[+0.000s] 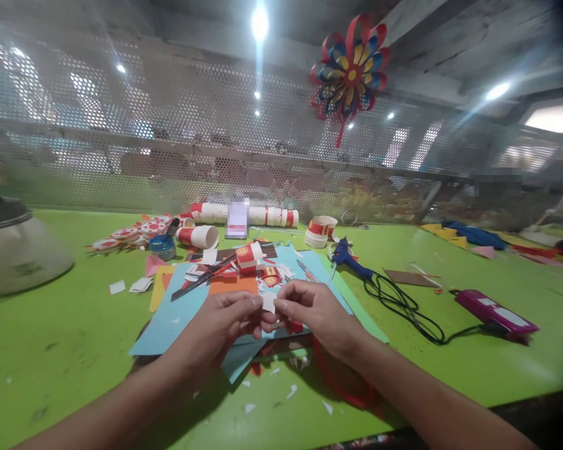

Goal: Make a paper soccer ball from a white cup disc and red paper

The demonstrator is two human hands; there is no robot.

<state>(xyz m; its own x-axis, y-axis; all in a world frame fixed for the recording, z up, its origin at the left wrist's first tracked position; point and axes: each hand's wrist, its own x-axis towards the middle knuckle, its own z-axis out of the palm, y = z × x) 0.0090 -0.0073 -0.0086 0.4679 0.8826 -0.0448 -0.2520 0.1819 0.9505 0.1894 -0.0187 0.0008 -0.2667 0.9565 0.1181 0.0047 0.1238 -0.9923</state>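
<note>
Between my two hands is a small white piece of paper. My left hand pinches its left side and my right hand pinches its right side. Both hands are over a pile of blue paper sheets with an orange sheet on top. Just beyond my fingers lie white and red paper scraps, a red-and-white paper roll and dark-bladed scissors. A red strip curves below my right wrist.
A blue glue gun with a black cord lies right, by a purple power strip. Cardboard tubes, a blue jar and a phone are behind. A large jug stands left. A paper flower hangs above.
</note>
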